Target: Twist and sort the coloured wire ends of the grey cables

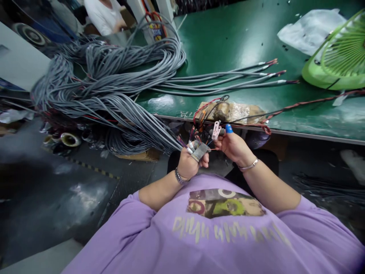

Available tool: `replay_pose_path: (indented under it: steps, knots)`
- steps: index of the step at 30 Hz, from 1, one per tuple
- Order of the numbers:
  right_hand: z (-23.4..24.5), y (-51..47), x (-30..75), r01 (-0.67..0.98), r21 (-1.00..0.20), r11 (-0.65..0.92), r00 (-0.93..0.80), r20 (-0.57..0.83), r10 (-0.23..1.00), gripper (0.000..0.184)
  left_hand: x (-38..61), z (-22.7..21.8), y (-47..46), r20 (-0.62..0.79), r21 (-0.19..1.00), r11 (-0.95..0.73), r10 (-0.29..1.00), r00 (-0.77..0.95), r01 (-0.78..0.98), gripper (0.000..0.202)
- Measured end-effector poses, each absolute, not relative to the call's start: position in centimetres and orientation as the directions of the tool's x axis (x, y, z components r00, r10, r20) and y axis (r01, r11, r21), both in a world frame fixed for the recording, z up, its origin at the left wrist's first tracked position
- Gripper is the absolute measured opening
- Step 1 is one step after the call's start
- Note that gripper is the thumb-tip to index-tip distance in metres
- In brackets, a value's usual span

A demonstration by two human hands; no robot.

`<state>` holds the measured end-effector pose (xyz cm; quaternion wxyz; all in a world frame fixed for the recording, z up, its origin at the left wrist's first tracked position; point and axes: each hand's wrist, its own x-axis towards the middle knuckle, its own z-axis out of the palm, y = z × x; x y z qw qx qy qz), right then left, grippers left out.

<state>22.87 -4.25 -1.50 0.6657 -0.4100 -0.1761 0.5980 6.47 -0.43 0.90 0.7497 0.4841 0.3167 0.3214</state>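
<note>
A bundle of grey cables (159,133) runs into my left hand (188,165), whose fingers are closed around its end. Thin coloured wires fan out from the cable ends above this fist. A strip of grey wrapping (200,151) lies across the thumb side. My right hand (234,147) is just to the right, its fingertips pinched at a thin orange wire (213,149) that reaches across from the left hand. Blue covering (228,128) sits on the right thumb tip. Right beside those fingers is a pink clip (216,130); whether they touch it I cannot tell.
Looped grey cables (114,72) are heaped on the green bench (216,42), with several stripped ends pointing right. A taped board (242,111) lies along the front edge. Farther right are a green fan (339,57), a plastic bag (312,30) and twisted red-black wire. Another person (104,17) is behind.
</note>
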Motion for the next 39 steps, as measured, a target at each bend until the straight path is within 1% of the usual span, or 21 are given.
replay_pose_path:
  steps: [2,4,6,8,10,12,14,17,19,22,27,31,34,36,39]
  knots:
    - [-1.3,-3.8,22.7,-0.569,-0.822,0.011,0.287,-0.186,0.940,0.054,6.8,0.9,-0.4,-0.155,0.937,0.313,0.768,0.621,-0.153,0.049]
    - [-1.4,-3.5,22.3,-0.471,-0.877,0.091,0.406,-0.124,0.905,0.053,7.0,0.8,-0.3,-0.148,0.942,0.305,0.756,0.638,-0.143,0.050]
    - [-1.8,-3.2,22.0,-0.405,-0.901,0.159,0.523,-0.085,0.848,0.054,7.1,0.6,-0.2,-0.150,0.942,0.305,0.750,0.645,-0.136,0.050]
    - [-2.1,-3.0,21.7,-0.412,-0.891,0.191,0.561,-0.083,0.824,0.057,7.2,0.4,-0.1,-0.159,0.941,0.312,0.747,0.646,-0.129,0.049]
    - [-2.2,-2.7,21.5,-0.489,-0.858,0.158,0.498,-0.126,0.858,0.060,7.2,0.2,0.0,-0.170,0.940,0.319,0.745,0.645,-0.119,0.049]
    - [-1.9,-2.5,21.5,-0.589,-0.804,0.082,0.389,-0.193,0.901,0.064,7.3,0.1,-0.1,-0.184,0.940,0.324,0.747,0.639,-0.107,0.049]
    - [-1.5,-2.3,21.5,-0.675,-0.738,0.012,0.302,-0.261,0.917,0.065,7.3,0.1,-0.1,-0.200,0.940,0.329,0.749,0.632,-0.092,0.050]
    - [-1.0,-2.1,21.5,-0.740,-0.672,-0.026,0.263,-0.325,0.908,0.063,7.3,0.2,-0.2,-0.217,0.939,0.335,0.748,0.628,-0.074,0.051]
    - [-0.9,-2.0,21.4,-0.746,-0.666,-0.010,0.285,-0.333,0.899,0.060,7.3,0.1,-0.3,-0.224,0.941,0.333,0.745,0.628,-0.059,0.051]
    - [-0.9,-1.8,21.4,-0.738,-0.674,0.030,0.318,-0.308,0.897,0.057,7.3,-0.1,-0.3,-0.230,0.947,0.320,0.746,0.625,-0.032,0.050]
    - [-1.0,-1.7,21.2,-0.735,-0.674,0.072,0.330,-0.263,0.906,0.058,7.3,-0.4,-0.2,-0.228,0.951,0.308,0.744,0.628,-0.019,0.050]
    - [-0.9,-2.0,21.1,-0.772,-0.635,0.033,0.265,-0.274,0.924,0.062,7.2,-0.4,-0.2,-0.214,0.949,0.311,0.743,0.634,-0.044,0.051]
    - [-0.8,-2.4,21.2,-0.742,-0.670,0.022,0.246,-0.241,0.939,0.064,7.0,-0.1,-0.5,-0.216,0.942,0.330,0.745,0.631,-0.066,0.052]
    - [-0.8,-2.6,21.4,-0.729,-0.685,0.003,0.236,-0.248,0.940,0.065,6.8,0.1,-0.6,-0.223,0.932,0.352,0.740,0.634,-0.083,0.051]
    - [-0.7,-2.9,21.6,-0.747,-0.664,-0.035,0.201,-0.275,0.940,0.063,6.3,0.7,-0.5,-0.242,0.911,0.403,0.701,0.670,-0.092,0.048]
